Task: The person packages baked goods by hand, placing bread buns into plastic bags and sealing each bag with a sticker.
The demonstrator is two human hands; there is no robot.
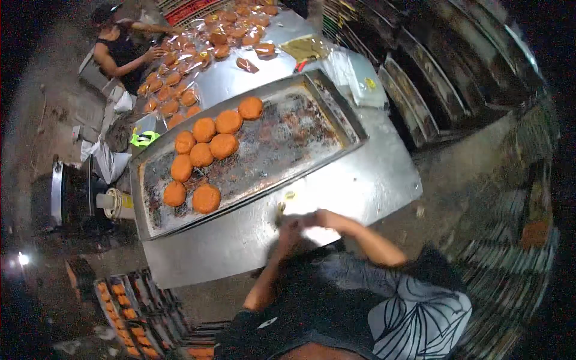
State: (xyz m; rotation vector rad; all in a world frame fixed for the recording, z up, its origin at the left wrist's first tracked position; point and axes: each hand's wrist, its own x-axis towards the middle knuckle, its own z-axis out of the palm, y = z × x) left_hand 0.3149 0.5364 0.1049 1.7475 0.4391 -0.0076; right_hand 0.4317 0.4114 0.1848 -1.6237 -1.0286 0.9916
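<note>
Head view, seen from where I stand: the left hand and right hand are close together over the near edge of the shiny silver metal table. They are blurred and half in shadow, so I cannot tell whether the fingers are clenched, loose or gripping something small. Just beyond them lie two little yellow marks, perhaps print on clear wrapping.

For close fingerwork like this, I'd judge it best to use a light fingertip pinch, with the wrists low and steady and the sleeves well away from the tray.

Past the hands sits the wide, dark-rimmed metal baking tray, its floor scorched and patchy. Nine round, orange-brown buns rest on it, gathered towards its left side, several touching. They look plump, matt and slightly rough on top, uneven in size; I'd guess they dent easily if squeezed.

Farther off, more buns in clear shiny wrapping crowd the table's far end, where a co-worker in dark clothing reaches among them. Low at the left, stacked trays carry more orange-brown rounds.
</note>
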